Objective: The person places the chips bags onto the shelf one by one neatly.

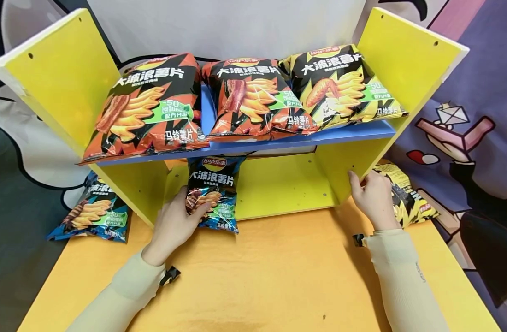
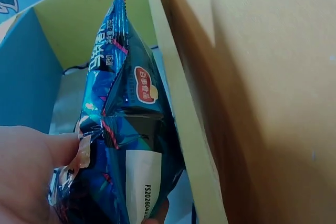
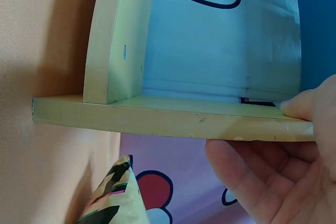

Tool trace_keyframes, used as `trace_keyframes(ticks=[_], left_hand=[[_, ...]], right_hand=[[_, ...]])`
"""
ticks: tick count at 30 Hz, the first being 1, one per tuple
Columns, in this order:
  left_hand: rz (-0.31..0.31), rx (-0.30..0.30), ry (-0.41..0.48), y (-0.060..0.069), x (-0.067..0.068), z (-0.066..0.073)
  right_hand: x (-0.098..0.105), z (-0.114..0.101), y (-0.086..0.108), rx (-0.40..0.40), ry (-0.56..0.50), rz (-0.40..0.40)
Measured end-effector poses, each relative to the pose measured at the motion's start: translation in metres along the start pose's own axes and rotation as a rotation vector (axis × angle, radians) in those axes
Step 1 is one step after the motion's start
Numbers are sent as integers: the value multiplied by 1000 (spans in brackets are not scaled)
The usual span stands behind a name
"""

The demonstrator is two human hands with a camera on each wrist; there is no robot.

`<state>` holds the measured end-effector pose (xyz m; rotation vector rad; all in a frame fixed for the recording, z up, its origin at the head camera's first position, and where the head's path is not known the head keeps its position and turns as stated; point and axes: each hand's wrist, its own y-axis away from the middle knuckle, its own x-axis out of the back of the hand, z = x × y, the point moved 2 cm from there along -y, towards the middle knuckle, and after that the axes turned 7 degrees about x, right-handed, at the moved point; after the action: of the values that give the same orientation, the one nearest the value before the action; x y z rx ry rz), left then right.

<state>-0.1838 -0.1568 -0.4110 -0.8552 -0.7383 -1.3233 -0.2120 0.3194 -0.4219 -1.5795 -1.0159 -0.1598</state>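
Observation:
My left hand [image 1: 176,226] grips a blue chip bag [image 1: 216,193] by its left side, in the lower compartment of the yellow shelf [image 1: 282,184]. The left wrist view shows the thumb on one face of the blue bag [image 2: 131,129] and a fingertip at its far side. With my right hand [image 1: 374,198] I hold the front edge of the shelf's right side panel; in the right wrist view the thumb lies inside the panel [image 3: 173,121] and the fingers outside. Two red bags [image 1: 150,106] [image 1: 257,99] and a yellow bag [image 1: 340,87] rest on the blue upper board.
Another blue bag [image 1: 96,212] lies on the table left of the shelf. A yellow-and-black bag [image 1: 403,193] lies to its right, beside my right hand. The orange table [image 1: 270,276] extends in front, and a printed cloth hangs behind.

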Motion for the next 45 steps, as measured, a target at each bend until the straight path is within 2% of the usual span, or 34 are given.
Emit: trace_keyframes(ticks=[4,10,21,23,26,30,33,36,38,41,45], left_hand=[[28,10,-24,-2,-2,-4],[14,30,-62,-3,-8,-9],[10,17,-130,-2,-14,-12],[24,6,-133,-2,-14,-12],[89,-30,-139,0,-14,-12],[220,-133,-143,3,-14,-8],[306,-258,-155,4,-12,-2],[349,-401,-193,4,-9,6],[339,-488,-232,5,-8,11],[272,-595,-303,6,-7,18],[186,-674,-398,6,-9,28]], right_hand=[[0,0,0,0,-1,-2],[0,-1,0,-8,-5,-9],[0,-2,0,-31,0,-26],[0,-2,0,-36,1,-28],[0,-2,0,-37,0,-30],[0,-3,0,-31,-5,-26],[0,-3,0,-21,-9,-18],[1,-3,0,-9,-12,-9],[1,-3,0,-6,-13,-7],[1,-3,0,-2,-12,-7],[1,-3,0,2,-9,-9]])
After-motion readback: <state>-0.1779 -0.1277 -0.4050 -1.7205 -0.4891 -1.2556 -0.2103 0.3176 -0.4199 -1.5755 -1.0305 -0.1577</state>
